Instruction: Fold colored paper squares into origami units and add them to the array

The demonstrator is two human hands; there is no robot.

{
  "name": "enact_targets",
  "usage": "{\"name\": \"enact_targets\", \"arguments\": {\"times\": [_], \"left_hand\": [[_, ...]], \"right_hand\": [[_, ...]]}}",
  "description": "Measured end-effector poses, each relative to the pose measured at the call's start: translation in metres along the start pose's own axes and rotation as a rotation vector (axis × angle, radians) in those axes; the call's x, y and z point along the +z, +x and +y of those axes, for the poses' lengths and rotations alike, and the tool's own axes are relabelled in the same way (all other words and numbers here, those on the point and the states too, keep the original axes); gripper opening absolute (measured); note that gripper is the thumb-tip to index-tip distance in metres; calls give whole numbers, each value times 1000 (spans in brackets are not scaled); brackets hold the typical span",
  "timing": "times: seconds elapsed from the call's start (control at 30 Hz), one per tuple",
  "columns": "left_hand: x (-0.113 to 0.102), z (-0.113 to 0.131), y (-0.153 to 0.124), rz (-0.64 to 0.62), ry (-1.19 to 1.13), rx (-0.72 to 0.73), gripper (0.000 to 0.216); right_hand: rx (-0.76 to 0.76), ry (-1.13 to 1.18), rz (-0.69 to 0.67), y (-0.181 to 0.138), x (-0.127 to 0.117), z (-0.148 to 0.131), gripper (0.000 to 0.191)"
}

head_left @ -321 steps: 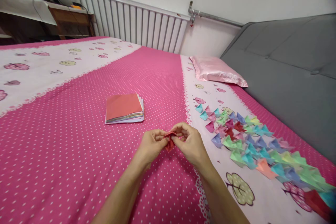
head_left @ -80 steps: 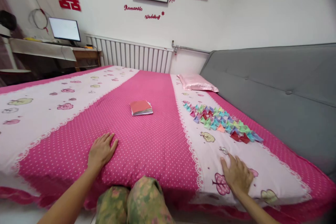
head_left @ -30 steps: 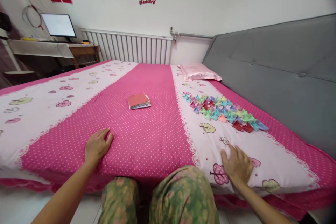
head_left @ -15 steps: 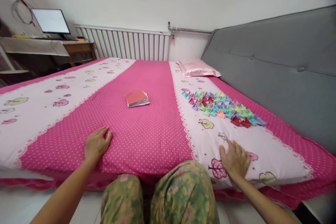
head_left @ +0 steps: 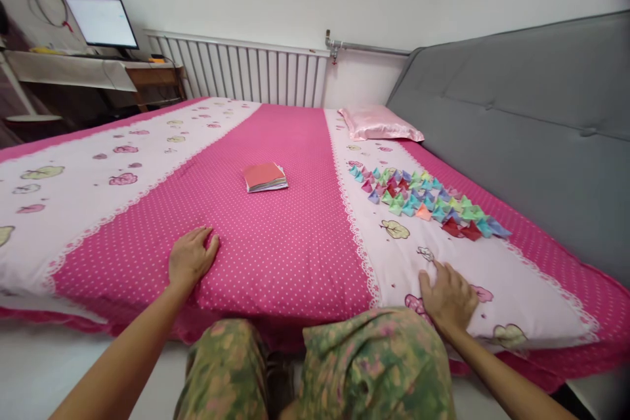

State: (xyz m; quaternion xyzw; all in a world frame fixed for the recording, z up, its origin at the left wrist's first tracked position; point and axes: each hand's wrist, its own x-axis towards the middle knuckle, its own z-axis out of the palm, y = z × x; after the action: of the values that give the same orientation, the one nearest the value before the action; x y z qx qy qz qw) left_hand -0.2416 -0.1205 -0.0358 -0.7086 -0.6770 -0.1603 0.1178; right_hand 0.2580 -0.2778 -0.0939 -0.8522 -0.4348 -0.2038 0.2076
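Note:
My left hand (head_left: 192, 256) rests palm down on the pink dotted part of the bedspread (head_left: 285, 256), its fingers loosely stretched and holding nothing. On the white printed stripe at the right, my right hand (head_left: 450, 295) lies flat with its fingers apart. A stack of square paper (head_left: 264, 176), red sheet uppermost, sits in the middle of the bed, beyond both hands. Several small folded paper pieces (head_left: 423, 197) in blue, green, pink, purple and red stand grouped in rows, a little farther away than my right hand. Neither hand touches the paper.
A pink pillow (head_left: 378, 123) lies at the back near the grey padded headboard (head_left: 522, 85). A white radiator (head_left: 246, 69) runs along the far wall. At the far left, a desk (head_left: 73, 72) carries a lit monitor (head_left: 102, 21). My knees (head_left: 374, 361) are against the near bed edge.
The view has tilted down and turned slightly left, so the bed's contents appear shifted right. My knees have spread a little. Both hands stay resting on the bed; the paper has not moved.

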Motion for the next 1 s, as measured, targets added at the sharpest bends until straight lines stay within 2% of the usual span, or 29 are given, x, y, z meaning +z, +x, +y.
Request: {"name": "enact_targets", "arguments": {"times": [0.1,0.2,0.33,0.37,0.43,0.5,0.6,0.7,0.8,0.9,1.0], "left_hand": [[0,0,0,-18,0,6,52],[-1,-1,1,-30,2,15,53],[-4,-2,5,-74,10,8,56],[-5,0,9,-86,-3,-11,56],[-7,7,20,-82,-51,-83,56],[-8,21,37,8,-98,-143,56],[-3,52,72,89,-216,-155,53],[10,86,109,160,-298,-172,48],[29,111,143,152,-344,-158,46],[51,124,172,98,-331,-135,48],[73,126,194,30,-312,-77,49]], "right_hand": [[0,12,-22,-1,-1,2,46],[39,36,-112,2,3,8,49],[242,144,-267,20,8,4,55],[261,205,-274,28,6,-3,58],[208,381,-239,45,-1,-26,63],[111,582,-279,64,-10,-62,66],[14,804,-335,94,-14,-125,68],[-80,950,-388,114,3,-180,69],[-91,1127,-426,116,37,-212,63],[-66,1190,-404,105,69,-216,49],[-48,1301,-472,97,86,-206,41]]}}
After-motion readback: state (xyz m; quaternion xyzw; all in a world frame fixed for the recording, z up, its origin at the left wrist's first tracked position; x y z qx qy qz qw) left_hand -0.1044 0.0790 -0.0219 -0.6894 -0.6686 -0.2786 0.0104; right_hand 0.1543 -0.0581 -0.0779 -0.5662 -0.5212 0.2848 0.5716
